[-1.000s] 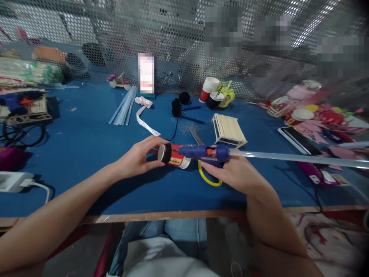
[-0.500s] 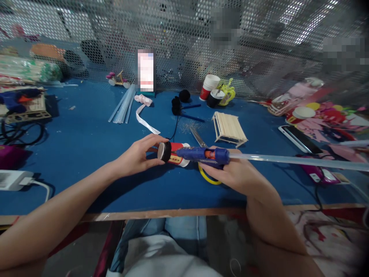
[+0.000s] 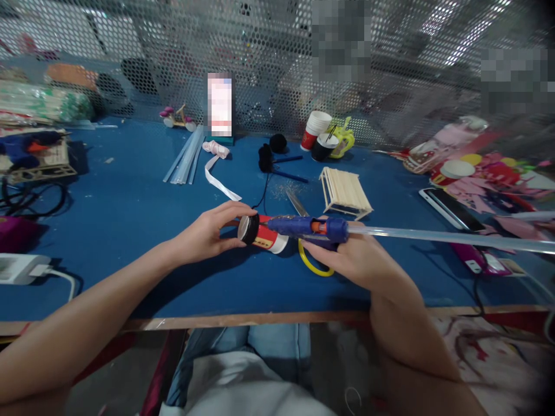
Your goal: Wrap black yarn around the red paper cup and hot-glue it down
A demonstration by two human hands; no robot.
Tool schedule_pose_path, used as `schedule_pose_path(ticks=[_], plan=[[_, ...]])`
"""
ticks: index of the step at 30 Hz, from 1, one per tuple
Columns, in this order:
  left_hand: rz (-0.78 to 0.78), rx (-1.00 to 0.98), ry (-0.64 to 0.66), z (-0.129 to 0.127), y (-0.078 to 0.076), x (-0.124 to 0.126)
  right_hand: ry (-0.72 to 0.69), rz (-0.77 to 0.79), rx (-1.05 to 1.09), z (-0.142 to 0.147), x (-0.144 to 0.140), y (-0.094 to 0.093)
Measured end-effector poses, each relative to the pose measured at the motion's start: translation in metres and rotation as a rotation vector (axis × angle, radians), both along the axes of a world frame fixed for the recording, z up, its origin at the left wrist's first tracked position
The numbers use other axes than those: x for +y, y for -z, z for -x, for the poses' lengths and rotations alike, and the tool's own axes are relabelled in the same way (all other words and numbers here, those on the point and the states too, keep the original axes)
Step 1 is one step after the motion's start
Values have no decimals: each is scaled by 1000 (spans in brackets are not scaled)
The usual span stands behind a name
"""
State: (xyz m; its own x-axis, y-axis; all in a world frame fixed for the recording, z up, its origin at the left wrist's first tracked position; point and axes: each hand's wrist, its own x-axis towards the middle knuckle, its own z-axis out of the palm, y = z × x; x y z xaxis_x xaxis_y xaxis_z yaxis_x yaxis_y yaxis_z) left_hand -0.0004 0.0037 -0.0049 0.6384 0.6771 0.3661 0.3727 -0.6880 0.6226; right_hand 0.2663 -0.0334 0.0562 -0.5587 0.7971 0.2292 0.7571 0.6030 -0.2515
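Barely anything has shifted since half a second ago — the glue gun (image 3: 307, 226) has tipped a touch, its nozzle now right against the black cap (image 3: 248, 228) of the paper cup (image 3: 267, 237), and both hands sit where they were.

Nearest us, the right hand (image 3: 359, 260) has its grip wrapped around the blue glue gun's handle, fingers closed under the body, the orange trigger showing on top. A long clear glue stick (image 3: 451, 238) juts out the back of the gun, running off to the right edge of view. The left hand (image 3: 208, 234) pinches the cup — thumb below, fingers curled over the black capped end — holding it on its side just above the blue counter (image 3: 130, 231). The cup is red and white, lying between the two hands, touching the gun's tip.

Right behind the right hand, yellow-handled scissors (image 3: 309, 254) lie on the counter, blades pointing away. Just beyond them stands a little frame of wooden sticks (image 3: 344, 193).

Further back: a white ribbon (image 3: 217, 173), a bundle of clear glue sticks (image 3: 187, 156), black pom-poms (image 3: 265, 159), and a cluster of cups (image 3: 318, 136) by the mesh wall (image 3: 269, 63). Off right, a phone (image 3: 451, 209) lies flat near pink craft scraps (image 3: 485, 179). Far left, a white power adapter (image 3: 19, 270) sits at the counter edge.
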Motion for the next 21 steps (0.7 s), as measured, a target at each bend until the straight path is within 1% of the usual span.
schedule_pose_path(ticks=[3, 6, 9, 14, 16, 20, 21], plan=[[-18, -13, 29, 0, 0, 0, -4, -26, -7, -1, 1, -1], [-12, -29, 52, 0, 1, 0, 28, -6, 7, -1, 2, -1], [-38, -18, 56, -1, 0, -1, 52, 9, -2, -2, 4, 1], [-64, -2, 53, -1, -2, -1, 57, -32, -36, -6, 1, 7], [-70, 5, 46, -1, -2, -1, 36, -43, -50, -9, -1, 5], [-103, 12, 49, -2, -1, 0, -98, -124, -128, -12, 1, 2], [-115, 14, 52, -2, -2, 0, -102, -130, -135, -12, 2, 2]])
